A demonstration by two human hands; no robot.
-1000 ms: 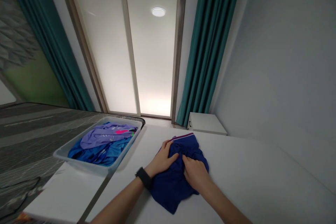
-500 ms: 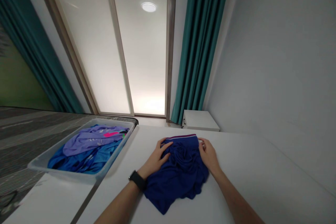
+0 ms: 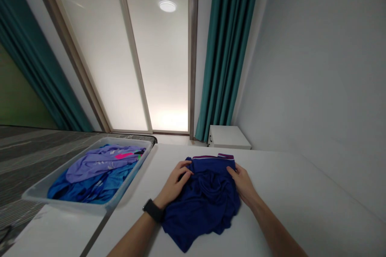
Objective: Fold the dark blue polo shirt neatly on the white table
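Note:
A dark blue garment (image 3: 202, 204) with a purple and white striped band along its far edge lies crumpled on the white table (image 3: 301, 209). My left hand (image 3: 174, 182), with a black watch on its wrist, grips the garment's left upper corner with curled fingers. On the other side, my right hand (image 3: 243, 184) pinches the fabric at the right end of the band. Both hands rest on the cloth, about a garment's width apart.
A pale plastic tray (image 3: 72, 204) at the left holds blue and lilac clothes (image 3: 96, 168). A small white cabinet (image 3: 227, 142) stands beyond the table's far edge. Teal curtains (image 3: 224, 52) flank a frosted sliding door; a grey wall runs along the right.
My right hand went from the garment's middle to its right upper corner. Both hands have drawn the band end wider apart. The view shifted slightly to the right.

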